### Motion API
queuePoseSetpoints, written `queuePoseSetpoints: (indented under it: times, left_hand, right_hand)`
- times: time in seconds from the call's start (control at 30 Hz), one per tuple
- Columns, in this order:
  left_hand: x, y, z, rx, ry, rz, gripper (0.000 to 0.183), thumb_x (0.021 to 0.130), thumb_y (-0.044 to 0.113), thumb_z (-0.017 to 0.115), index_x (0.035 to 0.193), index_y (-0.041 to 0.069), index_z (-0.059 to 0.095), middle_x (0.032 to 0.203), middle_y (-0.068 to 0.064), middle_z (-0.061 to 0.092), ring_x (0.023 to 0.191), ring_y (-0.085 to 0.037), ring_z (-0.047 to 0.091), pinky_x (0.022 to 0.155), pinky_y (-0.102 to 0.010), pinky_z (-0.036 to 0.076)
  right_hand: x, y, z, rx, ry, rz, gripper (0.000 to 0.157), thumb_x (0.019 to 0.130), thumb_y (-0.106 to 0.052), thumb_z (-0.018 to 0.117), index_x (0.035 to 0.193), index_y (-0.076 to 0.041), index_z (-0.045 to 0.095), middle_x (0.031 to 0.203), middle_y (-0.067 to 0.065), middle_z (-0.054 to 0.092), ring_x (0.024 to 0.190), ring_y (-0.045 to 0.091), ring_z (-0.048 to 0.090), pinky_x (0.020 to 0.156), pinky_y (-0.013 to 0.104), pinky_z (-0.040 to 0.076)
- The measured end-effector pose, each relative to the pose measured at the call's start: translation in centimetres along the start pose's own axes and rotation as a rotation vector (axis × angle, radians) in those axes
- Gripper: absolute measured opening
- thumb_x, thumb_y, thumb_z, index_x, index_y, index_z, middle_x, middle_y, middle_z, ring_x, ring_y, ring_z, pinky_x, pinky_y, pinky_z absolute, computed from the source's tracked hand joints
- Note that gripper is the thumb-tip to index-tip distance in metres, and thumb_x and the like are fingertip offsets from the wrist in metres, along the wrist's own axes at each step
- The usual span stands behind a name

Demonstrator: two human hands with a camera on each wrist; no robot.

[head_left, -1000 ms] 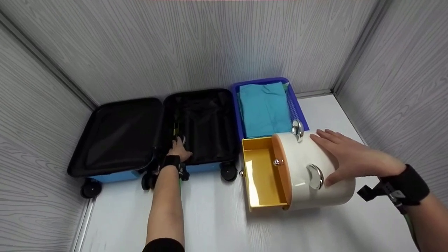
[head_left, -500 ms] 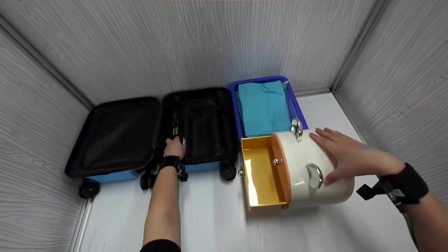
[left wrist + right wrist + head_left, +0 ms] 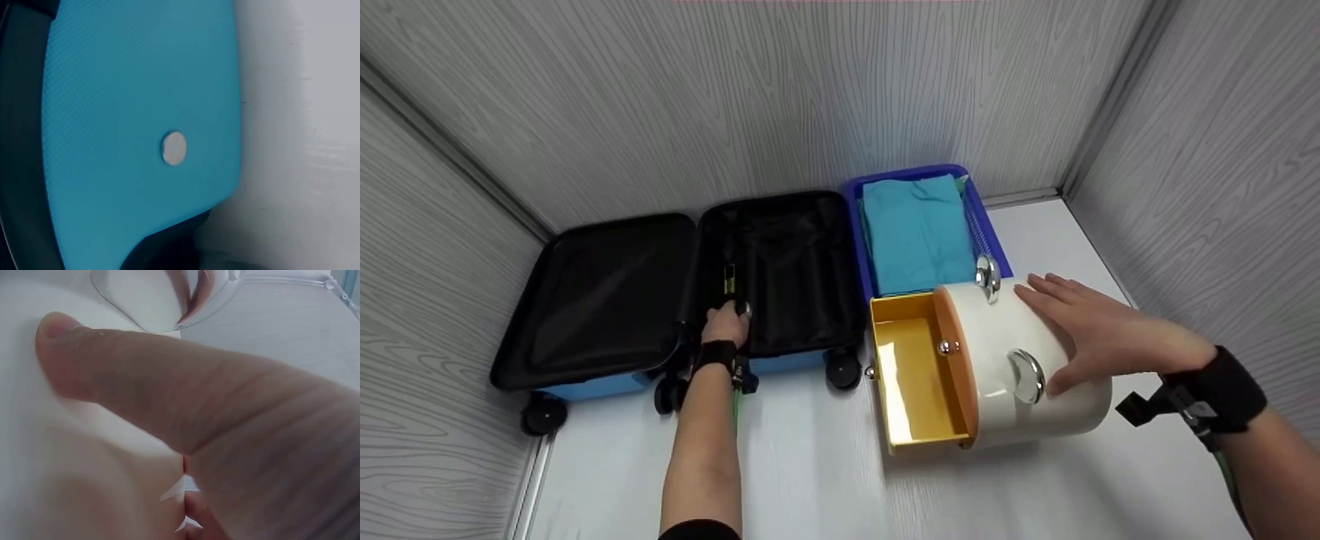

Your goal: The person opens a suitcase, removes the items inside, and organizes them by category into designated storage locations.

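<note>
My left hand [image 3: 726, 325] reaches into the right half of an open suitcase [image 3: 810, 311] with a black lining. Its fingers curl over a dark, strap-like item with a yellow patch [image 3: 730, 280] and a shiny round part [image 3: 745, 308]; the fingertips are hidden. The left wrist view shows only the suitcase's blue shell [image 3: 135, 112]. My right hand [image 3: 1091, 337] rests with spread fingers on a rounded white cabinet [image 3: 1005, 412]. In the right wrist view the thumb [image 3: 112, 363] lies against its white surface. A yellow drawer [image 3: 915, 375] stands pulled out of the cabinet.
Behind the cabinet, a blue basket [image 3: 990, 225] holds folded turquoise cloth [image 3: 919, 232]. The suitcase's other half [image 3: 611, 296] lies at the left. Black wheels [image 3: 842, 370] stick out at its front. Grey wood-grain walls [image 3: 780, 97] enclose the white floor [image 3: 802, 465].
My left hand's thumb stood out to the side a second ago; now it is tucked in and the fingers are curled over the dark item. The right hand stays on the cabinet.
</note>
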State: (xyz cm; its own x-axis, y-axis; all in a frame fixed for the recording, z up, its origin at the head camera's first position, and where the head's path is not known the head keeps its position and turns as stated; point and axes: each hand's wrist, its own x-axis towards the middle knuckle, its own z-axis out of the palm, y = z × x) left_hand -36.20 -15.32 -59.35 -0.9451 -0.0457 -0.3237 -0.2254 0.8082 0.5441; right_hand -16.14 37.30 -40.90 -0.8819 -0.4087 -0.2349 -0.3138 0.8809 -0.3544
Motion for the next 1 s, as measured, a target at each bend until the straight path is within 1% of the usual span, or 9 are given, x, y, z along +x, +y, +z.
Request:
queuePoseSetpoints:
  times: [0.07, 0.17, 0.27, 0.4, 0.47, 0.6, 0.7, 0.83, 1.0]
  left_hand:
    - [-0.2, -0.1, -0.1, 0.005, -0.019, 0.002, 0.059, 0.11, 0.026, 0.045, 0.159, -0.002, 0.026, 0.152, -0.035, 0.036, 0.135, -0.049, 0.043, 0.111, -0.056, 0.037]
    - [-0.5, -0.2, -0.3, -0.036, -0.028, -0.014, 0.06, 0.109, 0.028, 0.048, 0.159, 0.002, 0.028, 0.149, -0.031, 0.045, 0.13, -0.045, 0.05, 0.108, -0.055, 0.041]
    - [-0.8, -0.2, -0.3, -0.065, -0.009, -0.01, 0.065, 0.106, 0.03, 0.055, 0.157, -0.001, 0.028, 0.144, -0.031, 0.048, 0.127, -0.046, 0.051, 0.106, -0.056, 0.042]
    - [-1.0, 0.9, 0.0, -0.042, 0.047, 0.06, 0.071, 0.1, 0.03, 0.064, 0.151, -0.009, 0.035, 0.144, -0.034, 0.042, 0.132, -0.05, 0.042, 0.108, -0.057, 0.038]
    - [-1.2, 2.2, 0.1, -0.038, 0.081, 0.118, 0.071, 0.098, 0.031, 0.067, 0.15, -0.008, 0.039, 0.145, -0.033, 0.041, 0.133, -0.048, 0.039, 0.108, -0.057, 0.038]
    - [-2.1, 5.6, 0.0, -0.075, 0.139, 0.258, 0.07, 0.095, 0.032, 0.071, 0.152, 0.002, 0.043, 0.149, -0.026, 0.04, 0.133, -0.042, 0.04, 0.106, -0.054, 0.041]
    - [-3.9, 8.8, 0.2, -0.096, 0.169, 0.382, 0.07, 0.094, 0.035, 0.074, 0.152, 0.007, 0.046, 0.148, -0.02, 0.044, 0.131, -0.036, 0.044, 0.104, -0.049, 0.044]
    - [-7.5, 13.2, 1.3, -0.063, 0.172, 0.585, 0.073, 0.091, 0.039, 0.076, 0.152, 0.011, 0.048, 0.144, -0.012, 0.049, 0.125, -0.027, 0.048, 0.098, -0.041, 0.047]
    - [-12.6, 17.6, 2.7, 0.105, 0.115, 0.884, 0.077, 0.09, 0.042, 0.076, 0.152, 0.005, 0.048, 0.141, -0.01, 0.055, 0.123, -0.024, 0.052, 0.102, -0.037, 0.047]
  right_hand:
    - [0.0, 0.0, 0.0, 0.002, 0.0, -0.004, 0.132, 0.061, -0.058, 0.092, 0.163, -0.009, 0.024, 0.167, 0.021, 0.021, 0.151, 0.047, 0.015, 0.118, 0.066, 0.016]
    - [0.1, 0.0, 0.0, 0.001, -0.001, -0.003, 0.133, 0.061, -0.058, 0.092, 0.164, -0.009, 0.023, 0.166, 0.021, 0.021, 0.151, 0.048, 0.015, 0.118, 0.065, 0.016]
    - [0.2, 0.1, 0.0, -0.002, 0.001, -0.007, 0.132, 0.061, -0.059, 0.092, 0.163, -0.009, 0.024, 0.166, 0.021, 0.022, 0.151, 0.048, 0.016, 0.118, 0.066, 0.016]
    - [0.3, 0.2, 0.0, -0.007, 0.002, -0.004, 0.132, 0.062, -0.059, 0.091, 0.163, -0.009, 0.024, 0.166, 0.021, 0.022, 0.151, 0.047, 0.016, 0.117, 0.066, 0.017]
    - [0.3, 0.2, -0.1, -0.008, 0.003, -0.002, 0.132, 0.062, -0.059, 0.091, 0.163, -0.009, 0.024, 0.166, 0.021, 0.022, 0.151, 0.047, 0.016, 0.117, 0.066, 0.016]
    - [0.4, 0.3, -0.1, -0.005, 0.004, -0.004, 0.132, 0.062, -0.059, 0.091, 0.163, -0.008, 0.023, 0.166, 0.021, 0.022, 0.151, 0.048, 0.016, 0.117, 0.067, 0.016]
    - [0.3, 0.4, -0.1, -0.002, 0.004, -0.004, 0.132, 0.062, -0.058, 0.092, 0.164, -0.009, 0.023, 0.166, 0.021, 0.021, 0.151, 0.048, 0.015, 0.117, 0.067, 0.016]
    - [0.0, 0.5, -0.1, 0.003, 0.006, -0.001, 0.131, 0.062, -0.057, 0.092, 0.164, -0.009, 0.023, 0.166, 0.021, 0.022, 0.151, 0.047, 0.016, 0.117, 0.067, 0.016]
    - [0.0, 0.6, -0.1, 0.006, 0.011, -0.008, 0.132, 0.062, -0.059, 0.091, 0.163, -0.009, 0.023, 0.166, 0.021, 0.022, 0.151, 0.048, 0.016, 0.117, 0.067, 0.017]
